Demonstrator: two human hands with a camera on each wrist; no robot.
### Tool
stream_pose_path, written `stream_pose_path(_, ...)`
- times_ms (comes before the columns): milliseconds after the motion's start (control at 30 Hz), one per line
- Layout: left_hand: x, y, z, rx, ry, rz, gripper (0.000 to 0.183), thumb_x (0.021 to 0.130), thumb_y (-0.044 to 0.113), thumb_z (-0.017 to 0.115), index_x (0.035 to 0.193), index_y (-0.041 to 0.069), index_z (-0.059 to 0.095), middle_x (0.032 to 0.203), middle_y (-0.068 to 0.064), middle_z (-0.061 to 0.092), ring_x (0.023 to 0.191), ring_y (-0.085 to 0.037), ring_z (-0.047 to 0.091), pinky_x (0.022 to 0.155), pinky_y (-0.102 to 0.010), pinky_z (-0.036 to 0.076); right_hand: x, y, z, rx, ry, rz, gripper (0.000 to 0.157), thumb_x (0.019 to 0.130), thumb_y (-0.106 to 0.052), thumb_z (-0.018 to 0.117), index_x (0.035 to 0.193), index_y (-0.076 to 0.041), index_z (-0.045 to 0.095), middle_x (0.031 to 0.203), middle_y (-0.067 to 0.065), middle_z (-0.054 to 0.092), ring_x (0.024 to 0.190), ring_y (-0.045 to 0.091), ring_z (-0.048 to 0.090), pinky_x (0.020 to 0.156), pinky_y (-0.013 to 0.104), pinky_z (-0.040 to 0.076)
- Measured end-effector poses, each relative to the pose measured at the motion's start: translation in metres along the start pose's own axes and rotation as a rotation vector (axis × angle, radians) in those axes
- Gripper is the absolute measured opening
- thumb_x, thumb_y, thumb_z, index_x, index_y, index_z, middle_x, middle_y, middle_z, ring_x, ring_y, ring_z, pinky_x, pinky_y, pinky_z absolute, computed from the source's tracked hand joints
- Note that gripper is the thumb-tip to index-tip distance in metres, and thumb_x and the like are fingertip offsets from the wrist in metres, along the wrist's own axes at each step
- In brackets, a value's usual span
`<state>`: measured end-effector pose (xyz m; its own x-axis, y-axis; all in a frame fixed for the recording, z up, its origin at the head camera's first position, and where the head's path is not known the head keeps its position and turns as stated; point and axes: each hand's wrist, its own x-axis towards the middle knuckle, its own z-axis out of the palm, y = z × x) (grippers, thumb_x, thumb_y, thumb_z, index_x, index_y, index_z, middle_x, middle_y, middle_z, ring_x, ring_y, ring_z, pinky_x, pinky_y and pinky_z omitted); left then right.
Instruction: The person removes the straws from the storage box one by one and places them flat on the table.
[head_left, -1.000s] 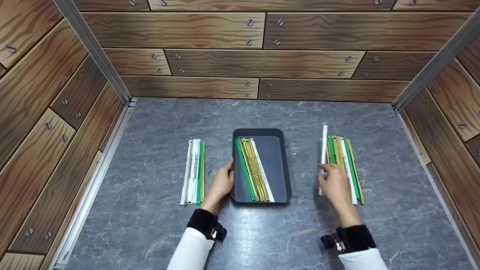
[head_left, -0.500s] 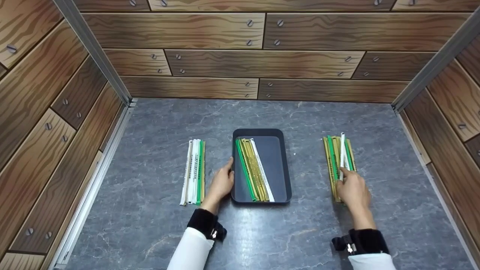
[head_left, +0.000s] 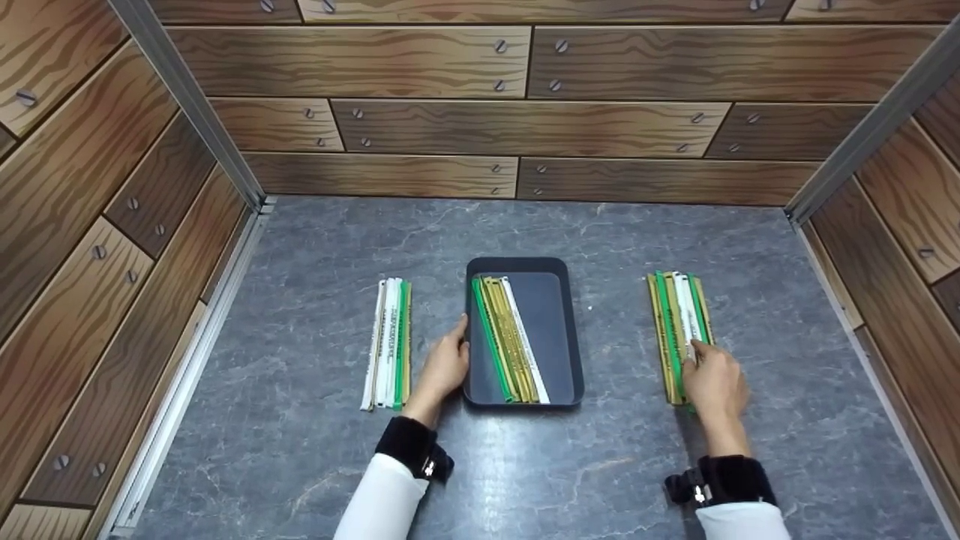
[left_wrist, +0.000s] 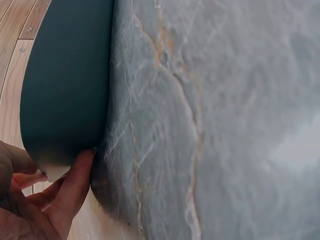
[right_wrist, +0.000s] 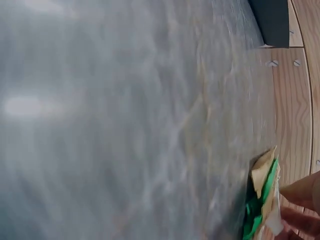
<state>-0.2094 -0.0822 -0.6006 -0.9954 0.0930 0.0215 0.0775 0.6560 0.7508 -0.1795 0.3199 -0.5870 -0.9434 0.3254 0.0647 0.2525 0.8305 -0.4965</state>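
The right-hand pile of long flat paper sleeves, green, tan and white, lies at 3 o'clock from the tray. The right hand rests on its near end, fingertips on a white sleeve; whether it pinches one I cannot tell. The left hand lies with relaxed fingers against the left wall of the dark, round-cornered plastic tray, which holds more sleeves. A second pile sits at 9 o'clock on the grey marbled tabletop.

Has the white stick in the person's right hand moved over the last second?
Yes. The white stick went rightward, away from the dark tray, from the pile's left edge onto the right pile, under the right hand.
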Motion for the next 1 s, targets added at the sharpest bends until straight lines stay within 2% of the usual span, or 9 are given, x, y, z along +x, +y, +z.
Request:
stream_pose_path(133,0.0,-0.001,0.0,0.0,-0.001,-0.002,0.051,0.098,0.003,0.051,0.148,0.002,0.04,0.136,-0.024,0.052,0.116,-0.038,0.058,0.096,-0.047,0.046,-0.001,-0.007,0.007,0.081,0.122,-0.049,0.033,0.092,-0.007,0.06,0.122,0.004,0.065,0.123,0.028,0.058,0.106,0.05,0.054,0.081,0.061,0.046)
stream_pose_path(300,0.0,0.0,-0.001,0.016,0.003,0.003,0.051,0.098,0.003,0.052,0.148,0.002,0.041,0.136,-0.024,0.053,0.116,-0.038,0.058,0.096,-0.047,0.046,-0.002,-0.02,0.022,0.179,0.188,-0.149,0.03,0.087,0.0,0.065,0.117,0.008,0.066,0.12,0.029,0.056,0.11,0.05,0.048,0.091,0.059,0.039)
stream_pose_path(400,0.0,0.001,-0.001,0.016,0.007,0.016,0.051,0.097,0.003,0.052,0.147,0.001,0.041,0.134,-0.025,0.054,0.114,-0.038,0.059,0.095,-0.047,0.047,-0.005,-0.028,0.032,0.222,0.172,-0.217,0.031,0.087,0.002,0.066,0.116,0.01,0.065,0.12,0.029,0.056,0.109,0.048,0.049,0.093,0.057,0.038)
stream_pose_path(600,0.001,0.0,-0.001,0.003,-0.002,0.015,0.052,0.097,0.002,0.052,0.148,0.001,0.04,0.131,-0.028,0.055,0.095,-0.033,0.064,0.082,-0.045,0.051,-0.011,-0.052,0.051,0.264,0.12,-0.375,0.031,0.085,0.001,0.07,0.115,0.011,0.066,0.117,0.03,0.059,0.109,0.046,0.054,0.096,0.055,0.04)
stream_pose_path(833,0.001,0.0,0.0,0.0,-0.002,0.023,0.051,0.097,0.002,0.052,0.147,0.0,0.04,0.133,-0.027,0.054,0.114,-0.038,0.059,0.093,-0.048,0.048,-0.019,-0.098,0.062,0.145,0.144,-0.465,0.033,0.084,-0.008,0.075,0.116,0.001,0.069,0.117,0.02,0.063,0.108,0.041,0.055,0.089,0.055,0.039)
stream_pose_path(1000,0.001,0.0,0.0,-0.013,0.008,0.025,0.051,0.097,0.002,0.052,0.147,0.0,0.041,0.132,-0.028,0.054,0.114,-0.04,0.059,0.094,-0.048,0.048,-0.026,-0.127,0.071,0.085,0.055,-0.567,0.039,0.085,-0.012,0.074,0.122,-0.004,0.067,0.123,0.018,0.06,0.112,0.036,0.053,0.094,0.053,0.039)
